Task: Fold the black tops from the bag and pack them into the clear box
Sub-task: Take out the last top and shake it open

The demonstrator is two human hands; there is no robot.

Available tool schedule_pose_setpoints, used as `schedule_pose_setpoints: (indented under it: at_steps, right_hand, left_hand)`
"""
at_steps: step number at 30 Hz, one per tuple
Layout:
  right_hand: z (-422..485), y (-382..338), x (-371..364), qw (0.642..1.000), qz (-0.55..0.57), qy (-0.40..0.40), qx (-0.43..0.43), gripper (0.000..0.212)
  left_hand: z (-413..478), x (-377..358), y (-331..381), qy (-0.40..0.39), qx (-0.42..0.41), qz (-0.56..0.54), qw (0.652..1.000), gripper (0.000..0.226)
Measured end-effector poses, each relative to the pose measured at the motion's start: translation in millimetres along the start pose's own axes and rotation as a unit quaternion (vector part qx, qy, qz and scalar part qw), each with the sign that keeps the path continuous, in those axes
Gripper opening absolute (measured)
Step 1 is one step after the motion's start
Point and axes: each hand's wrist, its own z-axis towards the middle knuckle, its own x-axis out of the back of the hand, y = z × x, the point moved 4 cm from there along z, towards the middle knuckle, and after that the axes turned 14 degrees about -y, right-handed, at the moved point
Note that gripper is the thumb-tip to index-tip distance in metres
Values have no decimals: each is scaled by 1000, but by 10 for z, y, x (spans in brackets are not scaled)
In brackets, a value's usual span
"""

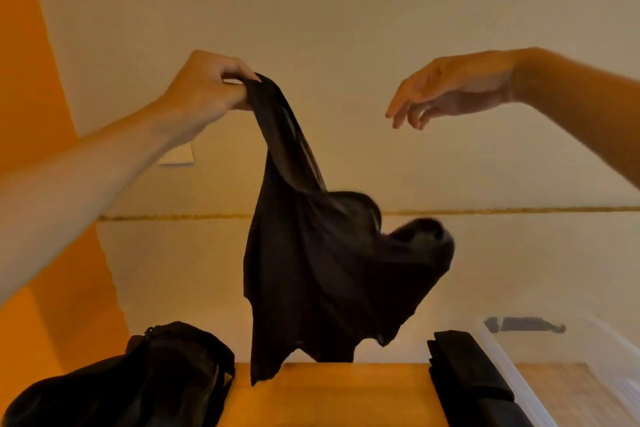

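Observation:
My left hand [204, 87] is raised and pinches one shoulder of a black top [311, 270], which hangs down crumpled above the wooden table [329, 392]. My right hand [446, 87] hovers to the right at the same height, fingers relaxed and pointing down, holding nothing and apart from the cloth. A black bag [138, 378] lies on the table at the lower left. A folded black top [467, 378] lies at the lower right, against the clear box [512, 371].
The clear box reaches past the frame's right edge, a dark mark showing on its far wall. A pale wall stands behind the table, with an orange wall on the left. A small white plate on the wall shows behind my left forearm.

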Motion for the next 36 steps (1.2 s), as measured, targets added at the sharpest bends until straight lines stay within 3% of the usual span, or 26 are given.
schedule_pose_setpoints:
  at_steps: [3,6,10,12,14,16,18,21,24,27,32,36]
  right_hand:
    - [355,-175,-160,996,-28,85,20,33]
    - [620,-267,-415,997,-17,70,40,49]
    - [810,-313,-677,996,30,23,84,31]
    - [841,-288,-689,993,60,42,95,29]
    - [854,-254,-659,989,63,88,97,32]
    - [828,-231,-629,982,69,138,108,26]
    - [773,-239,-585,973,65,186,119,15]
    - [698,-276,-514,962,57,243,115,23]
    - [628,-221,-419,952,64,283,94,33]
    - [497,-115,-368,947,98,293,82,33]
    - [180,176,-221,900,198,378,84,25]
    - [43,479,-154,863,250,438,27,23]
  left_hand:
    - [24,-352,127,-62,-34,-14,997,13]
    - [-4,-563,200,-88,-59,-52,993,15]
    - [-84,-628,188,-100,-72,-105,987,13]
    - [-132,-627,159,-86,-64,-156,982,17]
    - [-210,-673,83,-55,-31,-291,955,28]
    - [-357,-830,-84,-63,36,-421,904,27]
    - [-564,-1060,-270,-133,103,-347,923,31]
    - [-868,-1346,-567,-203,172,-193,944,28]
    - [-1024,-1422,-788,-218,172,-251,927,29]
    - [-1058,-1286,-892,-206,164,-190,946,29]
    - [-948,-894,-951,-131,162,2,978,28]
    - [-865,-675,-887,-57,139,18,989,32]
